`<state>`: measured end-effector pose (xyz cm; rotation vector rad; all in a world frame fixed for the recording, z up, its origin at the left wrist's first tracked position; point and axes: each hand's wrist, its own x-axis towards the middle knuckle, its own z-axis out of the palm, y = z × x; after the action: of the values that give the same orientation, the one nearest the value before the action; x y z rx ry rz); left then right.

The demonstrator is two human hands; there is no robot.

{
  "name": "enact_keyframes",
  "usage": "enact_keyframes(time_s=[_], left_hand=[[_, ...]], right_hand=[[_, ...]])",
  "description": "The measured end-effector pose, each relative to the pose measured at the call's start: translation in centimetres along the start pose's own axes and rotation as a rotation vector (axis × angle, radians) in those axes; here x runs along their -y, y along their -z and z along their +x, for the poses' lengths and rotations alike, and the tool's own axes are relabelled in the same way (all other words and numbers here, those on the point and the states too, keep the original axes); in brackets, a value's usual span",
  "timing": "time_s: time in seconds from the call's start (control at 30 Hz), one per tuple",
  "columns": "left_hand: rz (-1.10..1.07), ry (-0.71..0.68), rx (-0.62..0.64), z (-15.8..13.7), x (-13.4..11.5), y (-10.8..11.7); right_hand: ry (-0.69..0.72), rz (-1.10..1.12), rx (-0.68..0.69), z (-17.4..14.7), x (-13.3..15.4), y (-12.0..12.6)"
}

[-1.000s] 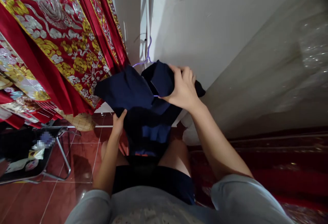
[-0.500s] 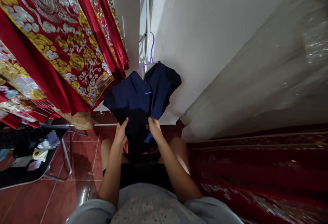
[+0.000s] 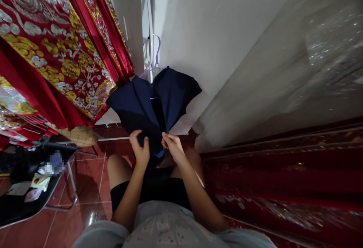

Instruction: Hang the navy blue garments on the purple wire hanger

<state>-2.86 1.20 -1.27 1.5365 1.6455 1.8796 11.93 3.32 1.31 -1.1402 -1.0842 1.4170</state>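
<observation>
A dark navy shirt point(image 3: 136, 106) hangs in front of me on a purple hanger point(image 3: 158, 53). Its front gapes in the middle, showing a dark strip between the two sides. My right hand point(image 3: 172, 144) pinches the front edge of the shirt's right side, low down. At the lower left of the shirt is my left hand point(image 3: 140, 149), thumb and fingers apart in a loose curve. It holds nothing, and whether its fingertips touch the cloth I cannot tell.
Red embroidered cloths point(image 3: 70, 66) hang at the left. Below them stands a black chair point(image 3: 36, 202) bearing small items. A white pole point(image 3: 150, 13) runs behind the hanger. Plastic sheeting point(image 3: 255, 89) and dark red fabric point(image 3: 283, 176) fill the right side.
My left hand has let go of the shirt edge and opened, shifting slightly right. The shirt's front has parted wider. The whole view has shifted a little.
</observation>
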Motion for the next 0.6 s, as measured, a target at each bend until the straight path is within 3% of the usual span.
enact_keyframes(time_s=[0.07, 0.13, 0.3, 0.43, 0.6], left_hand=[[-0.048, 0.009, 0.222, -1.5, 0.0, -1.3], [-0.093, 0.052, 0.317, -2.6, 0.3, -2.4], [-0.093, 0.151, 0.365, -2.5, 0.2, -3.0], [-0.150, 0.174, 0.376, -1.1, -0.6, -2.7], [-0.178, 0.232, 0.417, -0.8, 0.2, -3.6]], right_hand=[[-0.018, 0.026, 0.030, 0.0, 0.1, -0.3], [-0.016, 0.017, 0.081, -0.2, 0.4, -0.5], [0.000, -0.077, 0.180, -1.2, 1.9, -0.4], [-0.094, 0.053, 0.142, -0.7, 3.3, -0.1], [0.002, 0.209, 0.082, 3.8, 9.9, 0.0]])
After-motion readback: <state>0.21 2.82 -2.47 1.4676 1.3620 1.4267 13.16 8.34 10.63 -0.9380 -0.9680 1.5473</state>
